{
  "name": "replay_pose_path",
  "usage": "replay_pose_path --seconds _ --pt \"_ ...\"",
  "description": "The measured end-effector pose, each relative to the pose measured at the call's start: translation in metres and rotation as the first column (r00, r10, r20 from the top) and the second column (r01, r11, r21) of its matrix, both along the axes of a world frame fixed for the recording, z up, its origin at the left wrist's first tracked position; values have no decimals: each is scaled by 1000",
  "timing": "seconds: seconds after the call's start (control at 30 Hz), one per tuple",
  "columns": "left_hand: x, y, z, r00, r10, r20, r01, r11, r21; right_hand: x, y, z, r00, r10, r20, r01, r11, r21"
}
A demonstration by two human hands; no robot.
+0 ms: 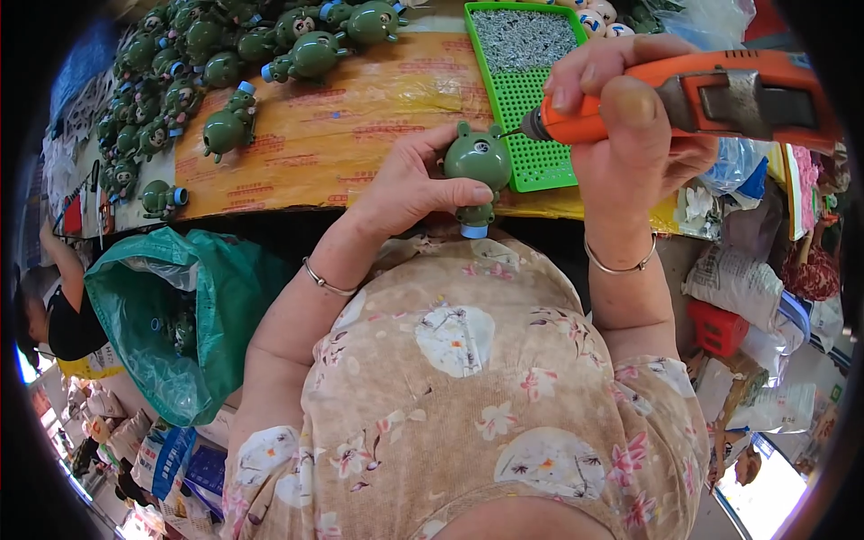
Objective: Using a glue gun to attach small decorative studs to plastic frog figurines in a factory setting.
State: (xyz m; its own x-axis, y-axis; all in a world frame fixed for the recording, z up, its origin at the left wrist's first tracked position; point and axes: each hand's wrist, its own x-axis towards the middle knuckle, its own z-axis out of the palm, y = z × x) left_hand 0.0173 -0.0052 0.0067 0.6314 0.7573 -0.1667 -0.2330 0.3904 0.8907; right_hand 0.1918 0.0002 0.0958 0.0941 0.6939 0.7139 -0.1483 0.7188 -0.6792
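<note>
In my left hand (418, 184), fingers wrapped round it, is a green toy figure (472, 160) with round ears, an eye and a light blue cap at its lower end. My right hand (621, 126) grips an orange electric screwdriver (702, 90) from the right. Its thin bit reaches to the figure's right side near the ear; whether it sits in a screw I cannot make out. Behind the tool stands a bright green perforated tray (531, 135), holding a heap of small silvery screws (525, 38) in its far half.
A pile of similar green figures (202, 40) covers the table's far left, one figure (229, 126) apart on the orange-brown covering (360, 108). A green sack (216, 297) with figures inside hangs open at my left. Another person's arm (63, 261) shows at the far left.
</note>
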Motion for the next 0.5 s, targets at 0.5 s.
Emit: replay_pose_path --seconds 0.5 --pt "-2 0 1 999 -14 -50 12 1000 -28 -8 1 -5 994 -74 -79 68 995 -79"
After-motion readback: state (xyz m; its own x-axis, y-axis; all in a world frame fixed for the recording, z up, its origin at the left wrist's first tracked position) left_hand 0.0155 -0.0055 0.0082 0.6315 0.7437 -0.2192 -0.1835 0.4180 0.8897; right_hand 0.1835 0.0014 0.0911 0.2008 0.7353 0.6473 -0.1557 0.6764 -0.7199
